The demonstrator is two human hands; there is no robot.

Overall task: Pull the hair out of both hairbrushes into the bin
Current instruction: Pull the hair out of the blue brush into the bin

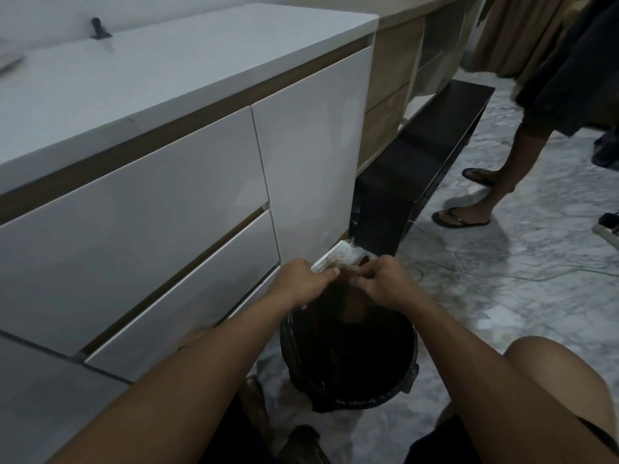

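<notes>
My left hand (303, 281) grips a white hairbrush (336, 257) by its handle, bristles pointing right, held over the black bin (348, 360) on the floor. My right hand (380, 279) is closed, its fingertips pinched on a clump of dark hair (365, 260) at the bristles. A dark hanging mass of hair shows below the two hands, above the bin's opening. Only one hairbrush is in view.
A white cabinet (187, 182) with drawers stands close on the left. A black low shelf (422, 169) sits beyond the bin. Another person's legs in flip-flops (469, 216) stand at the right on the marble floor. My bare knee (549, 380) is at lower right.
</notes>
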